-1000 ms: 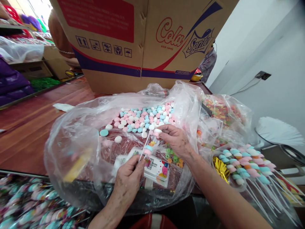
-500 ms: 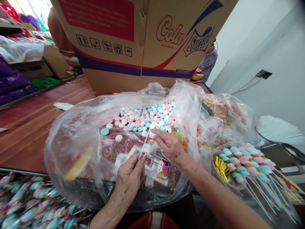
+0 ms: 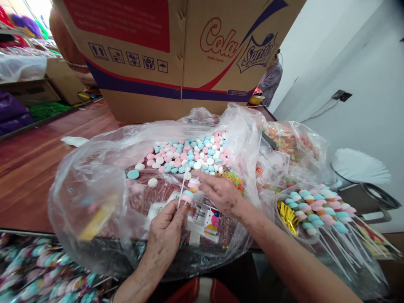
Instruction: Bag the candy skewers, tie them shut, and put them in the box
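a: grip, left hand [image 3: 166, 235]: thumb and fingers pinched on the lower end of a thin white stick [image 3: 181, 194], which rises tilted toward the candy heap.

b: and the grip of the right hand [image 3: 221, 194]?

a: fingers pressed together around the top candy piece [image 3: 193, 183] on that stick. pink, blue and orange pieces sit below it along the shaft. whether the fingertips pinch the piece or only rest on it is, from this angle, hard to tell.

b: location of the stick?

a: held between both hands, above a small printed card [image 3: 205, 219] that lies inside the open clear plastic bag [image 3: 91, 189]. the bag is spread over the dark wooden surface [image 3: 34, 168].

b: contents of the bag?

a: a heap of loose round candies [image 3: 189, 155] in pink, blue and white at its far side, just beyond the right hand. a few lie apart to the left. small ring-shaped candies [image 3: 235, 179] in mixed colours lie beside the right wrist.

b: surroundings, right side?

a: a bundle of finished candy sticks [image 3: 318, 206], heads toward the bag and white shafts fanning away. behind it, a second clear bag of mixed sweets [image 3: 293, 145].

b: surroundings, rear and left?

a: a large cardboard box [image 3: 176, 54] printed "cola" and "sprite" stands behind the bag. at lower left, a blurred pile of wrapped sweets [image 3: 41, 269]. another person [image 3: 271, 80] stands past the box's right edge.
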A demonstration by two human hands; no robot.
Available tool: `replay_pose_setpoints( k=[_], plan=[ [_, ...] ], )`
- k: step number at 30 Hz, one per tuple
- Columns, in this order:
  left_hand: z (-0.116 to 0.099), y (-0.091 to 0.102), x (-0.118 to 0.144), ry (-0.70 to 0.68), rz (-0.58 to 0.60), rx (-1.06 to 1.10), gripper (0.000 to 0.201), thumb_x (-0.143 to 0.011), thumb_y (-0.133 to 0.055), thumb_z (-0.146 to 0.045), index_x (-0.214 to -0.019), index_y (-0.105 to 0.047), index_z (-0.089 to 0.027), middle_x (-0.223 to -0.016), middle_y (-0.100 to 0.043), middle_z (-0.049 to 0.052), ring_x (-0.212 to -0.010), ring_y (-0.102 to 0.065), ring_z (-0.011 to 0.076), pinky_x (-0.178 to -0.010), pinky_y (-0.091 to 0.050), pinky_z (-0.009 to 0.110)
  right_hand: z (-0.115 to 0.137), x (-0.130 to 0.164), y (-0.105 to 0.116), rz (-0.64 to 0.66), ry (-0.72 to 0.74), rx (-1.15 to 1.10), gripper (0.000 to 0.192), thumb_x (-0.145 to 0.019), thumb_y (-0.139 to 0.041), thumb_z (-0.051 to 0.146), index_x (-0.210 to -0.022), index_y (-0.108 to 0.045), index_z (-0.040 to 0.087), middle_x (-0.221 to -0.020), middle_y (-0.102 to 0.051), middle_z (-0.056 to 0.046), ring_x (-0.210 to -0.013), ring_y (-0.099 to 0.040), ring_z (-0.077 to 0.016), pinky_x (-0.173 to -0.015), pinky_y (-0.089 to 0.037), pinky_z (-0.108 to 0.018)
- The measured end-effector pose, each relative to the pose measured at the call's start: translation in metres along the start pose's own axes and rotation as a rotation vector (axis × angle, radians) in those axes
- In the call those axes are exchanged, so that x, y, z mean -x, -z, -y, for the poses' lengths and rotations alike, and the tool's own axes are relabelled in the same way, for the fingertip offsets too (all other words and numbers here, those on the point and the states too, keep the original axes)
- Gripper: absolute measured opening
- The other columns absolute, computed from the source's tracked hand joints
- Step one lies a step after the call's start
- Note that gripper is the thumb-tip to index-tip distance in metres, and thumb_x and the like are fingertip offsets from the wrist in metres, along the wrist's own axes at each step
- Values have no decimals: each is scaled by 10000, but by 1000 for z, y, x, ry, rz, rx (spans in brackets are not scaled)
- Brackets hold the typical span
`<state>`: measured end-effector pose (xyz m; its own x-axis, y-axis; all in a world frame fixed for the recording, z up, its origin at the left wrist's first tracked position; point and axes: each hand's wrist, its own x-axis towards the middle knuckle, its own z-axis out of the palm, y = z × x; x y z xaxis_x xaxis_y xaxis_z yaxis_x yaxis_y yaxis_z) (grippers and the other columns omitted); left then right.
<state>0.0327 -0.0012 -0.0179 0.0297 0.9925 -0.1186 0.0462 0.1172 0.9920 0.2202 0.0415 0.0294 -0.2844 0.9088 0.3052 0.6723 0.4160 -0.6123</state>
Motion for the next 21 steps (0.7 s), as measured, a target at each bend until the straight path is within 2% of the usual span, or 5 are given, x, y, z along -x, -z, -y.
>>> replay_pose_setpoints(
  k=[3,6,8,12,21],
  plan=[
    [4,1,-2,15,79,90,357,-905,-564,-421,-640,-499,-191,-530,-378,-78,-435,-249,65,-406,-171,199,-7,-5,30,-39,-218,222,394,-989,-402,265,-1357,-534,218,-917,-737,-16,-734,-665,-138,-685,-509,-237],
    [4,3,-1,25,71,115,386,-904,-576,-429,-621,-479,-186,-530,-370,-77,-440,-243,62,-407,-157,202,-15,-6,45,91,-201,350,253,-937,-483,189,-1086,-688,195,-866,-714,-23,-794,-645,-157,-744,-474,-251],
    [3,3,0,38,67,118,386,-901,-581,-434,-622,-482,-187,-517,-353,-80,-433,-233,63,-400,-143,208,-17,-3,42,196,-157,395,202,-904,-521,142,-948,-710,199,-895,-709,-29,-855,-637,-165,-787,-459,-256],
    [3,2,1,38,52,137,386,-888,-598,-444,-624,-487,-185,-525,-372,-75,-432,-237,61,-397,-153,207,-20,5,28,292,-131,507,222,-907,-491,89,-921,-701,161,-943,-690,-99,-960,-612,-218,-832,-442,-299],
    [8,2,0,59,-16,207,296,-864,-625,-466,-796,-576,-182,-564,-420,-68,-480,-310,75,-428,-211,192,-16,-5,29,253,-128,609,184,-931,-509,140,-867,-672,196,-889,-688,-54,-867,-623,-190,-766,-449,-269]
  ],
)
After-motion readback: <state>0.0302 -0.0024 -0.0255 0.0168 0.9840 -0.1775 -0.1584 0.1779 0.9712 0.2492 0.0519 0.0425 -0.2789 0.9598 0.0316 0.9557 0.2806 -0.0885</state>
